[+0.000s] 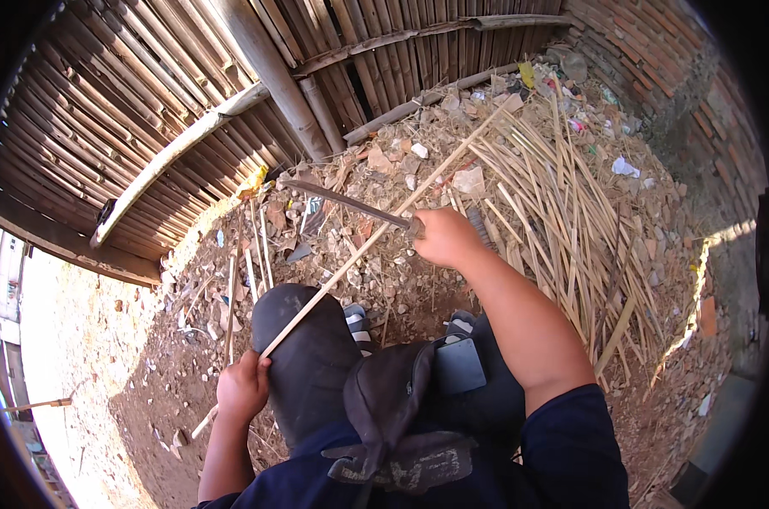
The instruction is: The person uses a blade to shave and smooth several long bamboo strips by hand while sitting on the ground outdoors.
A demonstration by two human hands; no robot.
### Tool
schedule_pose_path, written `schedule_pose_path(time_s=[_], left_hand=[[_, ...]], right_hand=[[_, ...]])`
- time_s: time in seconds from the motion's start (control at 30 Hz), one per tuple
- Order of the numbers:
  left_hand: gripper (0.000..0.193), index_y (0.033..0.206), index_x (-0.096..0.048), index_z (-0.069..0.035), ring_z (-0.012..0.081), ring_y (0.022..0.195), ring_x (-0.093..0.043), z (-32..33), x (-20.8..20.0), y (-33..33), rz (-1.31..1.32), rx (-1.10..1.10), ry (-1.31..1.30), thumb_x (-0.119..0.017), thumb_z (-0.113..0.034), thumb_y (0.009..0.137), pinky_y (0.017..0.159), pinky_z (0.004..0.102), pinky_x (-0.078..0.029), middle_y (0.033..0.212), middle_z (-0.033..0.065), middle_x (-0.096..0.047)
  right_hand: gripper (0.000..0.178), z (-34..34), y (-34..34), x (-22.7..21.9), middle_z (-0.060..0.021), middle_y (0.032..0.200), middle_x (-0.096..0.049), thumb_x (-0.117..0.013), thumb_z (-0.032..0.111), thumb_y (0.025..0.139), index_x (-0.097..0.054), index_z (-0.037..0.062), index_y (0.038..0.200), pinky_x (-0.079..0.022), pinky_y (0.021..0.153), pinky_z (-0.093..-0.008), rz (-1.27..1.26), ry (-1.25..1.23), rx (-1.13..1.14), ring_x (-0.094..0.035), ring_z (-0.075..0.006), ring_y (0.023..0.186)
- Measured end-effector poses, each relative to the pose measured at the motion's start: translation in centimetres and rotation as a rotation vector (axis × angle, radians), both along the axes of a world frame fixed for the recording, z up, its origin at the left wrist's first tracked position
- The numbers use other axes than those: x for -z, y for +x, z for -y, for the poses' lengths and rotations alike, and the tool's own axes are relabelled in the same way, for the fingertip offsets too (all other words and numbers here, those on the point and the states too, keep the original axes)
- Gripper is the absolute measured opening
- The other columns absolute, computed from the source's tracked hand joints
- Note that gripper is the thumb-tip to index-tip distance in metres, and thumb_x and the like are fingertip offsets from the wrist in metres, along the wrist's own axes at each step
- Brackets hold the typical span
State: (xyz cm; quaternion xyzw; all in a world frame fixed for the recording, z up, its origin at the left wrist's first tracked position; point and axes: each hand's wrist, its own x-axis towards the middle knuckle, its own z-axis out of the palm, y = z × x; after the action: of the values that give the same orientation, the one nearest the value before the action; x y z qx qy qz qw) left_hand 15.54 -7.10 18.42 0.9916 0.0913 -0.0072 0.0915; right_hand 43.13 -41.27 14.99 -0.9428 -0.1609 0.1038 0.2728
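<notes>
My left hand (242, 386) is closed around the lower part of a long, pale bamboo strip (338, 276). The strip slants up and to the right across my left knee, and its far end reaches over the rubble. In my right hand (449, 238) is the handle of a machete (342, 198), its narrow dark blade pointing left. The blade crosses the strip just left of my right fist; whether its edge bites into the strip I cannot tell.
A heap of cut bamboo strips (571, 229) lies on the right. Rubble and litter (384, 170) cover the ground ahead. A bamboo slat wall (147, 127) with a thick post (274, 76) stands ahead left, a brick wall (656, 59) at the right. A dark flat rectangular object (459, 366) rests on my lap.
</notes>
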Motion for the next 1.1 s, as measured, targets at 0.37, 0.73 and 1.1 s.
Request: schedule_pose_path(time_s=[0.37,0.73,1.1], left_hand=[[0.029,0.083,-0.052,-0.005,0.047,0.064,-0.063,-0.3,0.5,0.0,0.008,0.017,-0.061,-0.058,-0.027,0.102,0.056,0.0551,-0.048,0.067,0.0242,-0.062],[0.024,0.089,-0.054,-0.006,0.0451,0.064,-0.065,0.5,0.4,-0.2,-0.001,-0.03,0.084,-0.058,-0.027,0.101,0.057,0.0548,-0.05,0.069,0.0223,-0.064],[0.025,0.088,-0.052,-0.006,0.0468,0.063,-0.065,0.3,0.3,0.0,-0.031,-0.053,0.091,-0.06,-0.027,0.1,0.058,0.0567,-0.05,0.07,0.023,-0.065]], right_hand=[[0.031,1.3,0.4,-1.6,-0.0198,0.095,-0.073,-0.071,0.021,0.078,-0.072,0.0082,0.106,-0.056,0.083,-0.0487,0.017,0.123,0.099,-0.069,-0.0392,0.092],[0.038,2.3,1.9,0.3,-0.0222,0.103,-0.072,-0.07,0.022,0.077,-0.071,0.0059,0.112,-0.056,0.087,-0.0488,0.009,0.062,0.107,-0.069,-0.04,0.098],[0.034,1.7,1.8,-0.4,-0.0199,0.102,-0.072,-0.068,0.021,0.077,-0.07,0.0072,0.108,-0.055,0.088,-0.0464,-0.056,0.079,0.116,-0.068,-0.0394,0.099]])
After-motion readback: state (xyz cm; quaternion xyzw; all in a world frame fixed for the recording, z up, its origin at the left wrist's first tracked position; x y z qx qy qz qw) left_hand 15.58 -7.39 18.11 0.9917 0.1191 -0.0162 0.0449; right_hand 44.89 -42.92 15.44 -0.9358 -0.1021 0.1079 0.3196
